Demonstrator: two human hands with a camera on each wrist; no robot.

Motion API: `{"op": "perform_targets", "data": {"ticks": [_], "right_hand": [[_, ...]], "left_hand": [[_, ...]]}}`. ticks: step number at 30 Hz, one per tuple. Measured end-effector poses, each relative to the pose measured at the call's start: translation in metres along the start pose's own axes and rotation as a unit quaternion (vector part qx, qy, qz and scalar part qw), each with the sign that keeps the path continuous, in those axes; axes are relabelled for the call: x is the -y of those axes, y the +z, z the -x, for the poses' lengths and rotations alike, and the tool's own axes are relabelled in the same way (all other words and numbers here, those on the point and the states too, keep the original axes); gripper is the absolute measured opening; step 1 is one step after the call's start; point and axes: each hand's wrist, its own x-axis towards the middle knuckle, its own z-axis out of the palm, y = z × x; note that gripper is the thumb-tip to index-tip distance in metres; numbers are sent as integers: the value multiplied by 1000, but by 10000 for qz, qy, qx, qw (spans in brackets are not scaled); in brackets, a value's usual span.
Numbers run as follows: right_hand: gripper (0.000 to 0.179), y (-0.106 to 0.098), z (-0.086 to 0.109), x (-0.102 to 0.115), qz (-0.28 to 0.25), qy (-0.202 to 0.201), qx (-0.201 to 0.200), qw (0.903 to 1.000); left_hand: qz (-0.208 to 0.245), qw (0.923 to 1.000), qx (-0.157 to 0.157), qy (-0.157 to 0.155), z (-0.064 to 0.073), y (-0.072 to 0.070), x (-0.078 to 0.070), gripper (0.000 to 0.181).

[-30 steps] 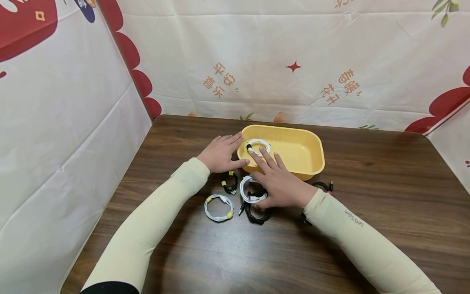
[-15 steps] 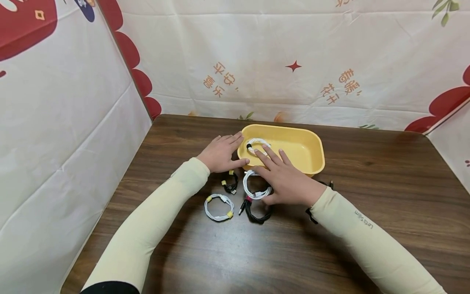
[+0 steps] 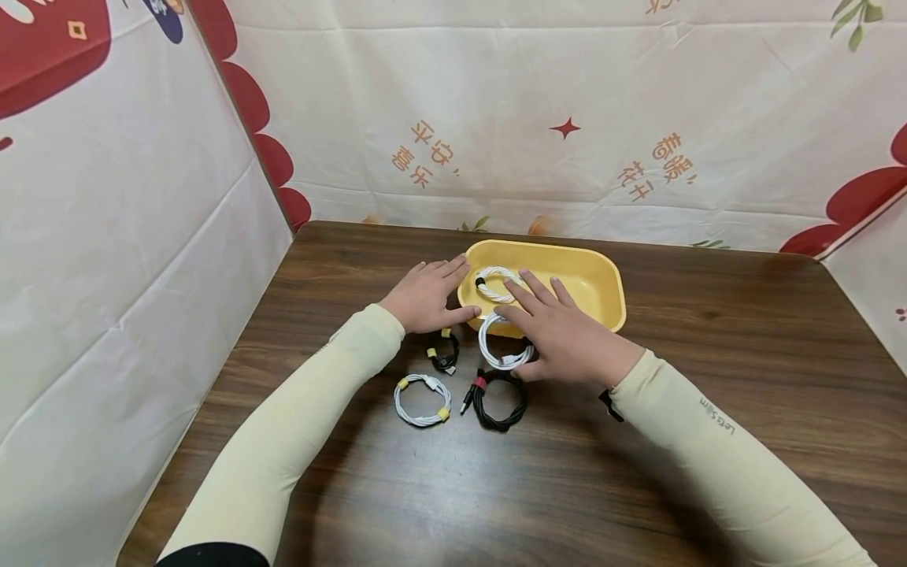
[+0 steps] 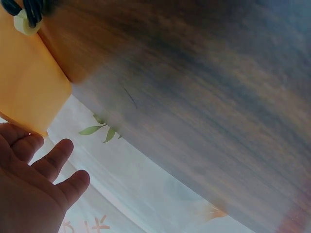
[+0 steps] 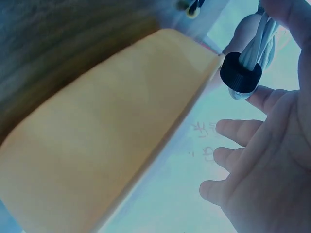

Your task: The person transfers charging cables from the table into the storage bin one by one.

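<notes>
Reaches across a brown counter (image 3: 354, 504); touches the left end of a yellow tub (image 3: 590, 293) with left grip (image 3: 427, 298), wide; in right grip (image 3: 569, 336), narrow, pinches a white cable coil (image 5: 256, 45) by the tub's near rim

Cannot see all of the held white coil (image 3: 484, 346) near the yellow tray (image 3: 595, 279) — partly covered by the right hand (image 3: 567, 339). Cannot follow the yellow-tied black coil (image 4: 34, 12) beside the tray — cut off in left wrist view.
</notes>
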Motion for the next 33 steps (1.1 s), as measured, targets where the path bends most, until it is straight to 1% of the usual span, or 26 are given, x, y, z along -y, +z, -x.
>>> {"op": "perform_targets", "data": {"ticks": [7,10,16,20,27,33], "right_hand": [[87,-7,-3,-8,19,71,134,9999],[86,-11,-4,-12,-1,190,202,9996],[85,-23,-3,-23,-142,486,172,9986],[84,-28,-4,-29,-179,616,321,9974],[81,-36,-10,-38,-133,905,479,9947],[80,-40,-18,-49,-28,1012,556,9933]], "left_hand": [[11,10000,-13,-2,0,1,0,90],[20,10000,-11,5,0,1,0,91],[47,10000,-13,-11,1,1,-1,92],[51,10000,9,-47,1,1,-1,92],[56,10000,4,-38,0,1,0,92],[61,10000,25,-61,0,0,0,91]]}}
